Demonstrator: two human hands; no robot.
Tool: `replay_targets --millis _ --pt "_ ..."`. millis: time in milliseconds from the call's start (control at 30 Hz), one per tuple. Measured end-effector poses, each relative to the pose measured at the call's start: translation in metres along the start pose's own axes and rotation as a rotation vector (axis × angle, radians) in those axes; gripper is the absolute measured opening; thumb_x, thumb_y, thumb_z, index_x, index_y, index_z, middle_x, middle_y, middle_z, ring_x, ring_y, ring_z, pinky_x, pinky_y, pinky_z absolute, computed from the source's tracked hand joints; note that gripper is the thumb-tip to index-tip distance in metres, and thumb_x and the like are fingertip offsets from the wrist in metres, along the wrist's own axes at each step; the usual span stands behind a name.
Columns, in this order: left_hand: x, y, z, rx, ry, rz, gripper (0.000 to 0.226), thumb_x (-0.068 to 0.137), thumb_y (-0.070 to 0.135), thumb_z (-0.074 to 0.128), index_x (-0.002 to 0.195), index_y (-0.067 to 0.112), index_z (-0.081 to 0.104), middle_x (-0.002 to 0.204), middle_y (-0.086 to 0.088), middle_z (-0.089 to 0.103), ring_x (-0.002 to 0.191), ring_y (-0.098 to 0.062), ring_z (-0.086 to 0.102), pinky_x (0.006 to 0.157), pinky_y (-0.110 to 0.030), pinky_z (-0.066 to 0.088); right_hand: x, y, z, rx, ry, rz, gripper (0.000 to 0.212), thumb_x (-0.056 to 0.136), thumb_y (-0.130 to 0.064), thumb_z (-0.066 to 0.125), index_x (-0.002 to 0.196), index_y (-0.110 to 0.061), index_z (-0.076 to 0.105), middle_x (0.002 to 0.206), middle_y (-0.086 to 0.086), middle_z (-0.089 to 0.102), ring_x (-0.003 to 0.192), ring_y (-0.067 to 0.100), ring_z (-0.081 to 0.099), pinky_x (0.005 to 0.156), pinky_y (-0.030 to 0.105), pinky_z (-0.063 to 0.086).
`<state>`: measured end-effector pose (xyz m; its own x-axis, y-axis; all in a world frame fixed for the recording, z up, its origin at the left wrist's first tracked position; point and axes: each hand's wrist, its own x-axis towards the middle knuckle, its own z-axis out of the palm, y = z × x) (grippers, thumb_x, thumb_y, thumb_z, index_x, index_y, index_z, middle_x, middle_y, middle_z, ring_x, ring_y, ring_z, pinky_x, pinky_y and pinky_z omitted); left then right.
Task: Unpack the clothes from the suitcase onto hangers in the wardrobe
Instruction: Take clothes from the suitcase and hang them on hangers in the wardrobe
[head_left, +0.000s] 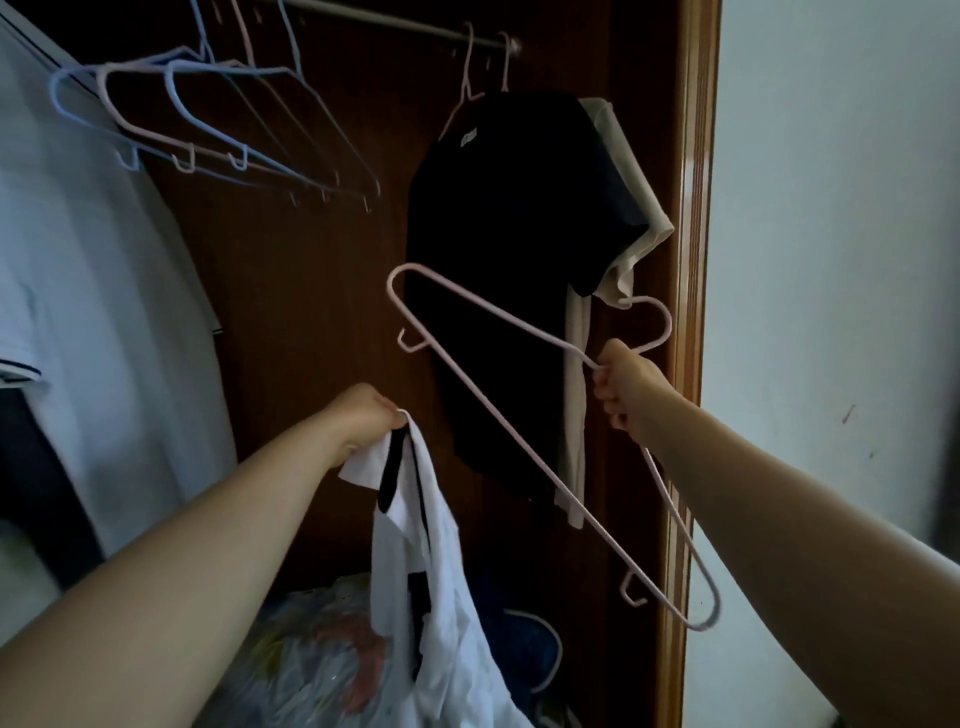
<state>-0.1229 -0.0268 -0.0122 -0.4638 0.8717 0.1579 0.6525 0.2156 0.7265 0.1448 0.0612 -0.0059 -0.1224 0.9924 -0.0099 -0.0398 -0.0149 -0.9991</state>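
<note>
Now holding up a pink hanger (716, 597) with the right hand (626, 387), fingers curled tight round its neck, just under the hook. Tilted, one end up by the black shirt (498, 260), other end down low. Pinching a white shirt (441, 571) with black trim at its top in the left hand (363, 421), cloth hanging down over a crinkly bag (311, 649) at the wardrobe bottom. White shirt and pink hanger apart, not touching. Up on the rail (395, 23): black shirt and a beige top (639, 208), a bunch of bare hangers (185, 162) to the left, a pale shirt (78, 260) at the far left.
</note>
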Motion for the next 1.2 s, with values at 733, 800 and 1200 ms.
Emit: replay_targets --millis 733,800,1200 --pt "0.001 0.054 0.014 -0.096 0.090 0.448 0.015 0.084 0.026 0.072 0.090 0.013 0.073 0.092 -0.004 0.072 0.090 -0.019 0.066 0.086 -0.037 0.051 -0.019 0.013 0.080 -0.341 -0.142 -0.238 0.031 0.091 -0.026 0.054 0.062 -0.014 0.057 0.053 -0.002 0.046 0.047 0.012 0.039 0.044 0.021 0.031" --pt "-0.003 0.064 0.022 -0.116 0.043 0.521 0.009 0.087 0.028 0.068 0.089 0.021 0.073 0.093 0.002 0.073 0.094 -0.016 0.066 0.091 -0.039 0.052 -0.021 0.013 0.089 -0.230 -0.158 -0.272 0.033 0.092 -0.023 0.054 0.060 -0.013 0.053 0.050 -0.005 0.043 0.045 0.008 0.036 0.039 0.016 0.029" --pt "0.019 0.043 0.014 0.223 0.063 0.520 0.028 0.096 0.040 0.052 0.117 0.029 0.067 0.118 0.007 0.067 0.116 -0.019 0.057 0.105 -0.045 0.037 0.007 0.019 0.052 -0.319 0.139 -0.510 0.034 0.079 -0.038 0.074 0.092 -0.008 0.066 0.081 -0.001 0.063 0.069 0.014 0.059 0.065 0.029 0.050"
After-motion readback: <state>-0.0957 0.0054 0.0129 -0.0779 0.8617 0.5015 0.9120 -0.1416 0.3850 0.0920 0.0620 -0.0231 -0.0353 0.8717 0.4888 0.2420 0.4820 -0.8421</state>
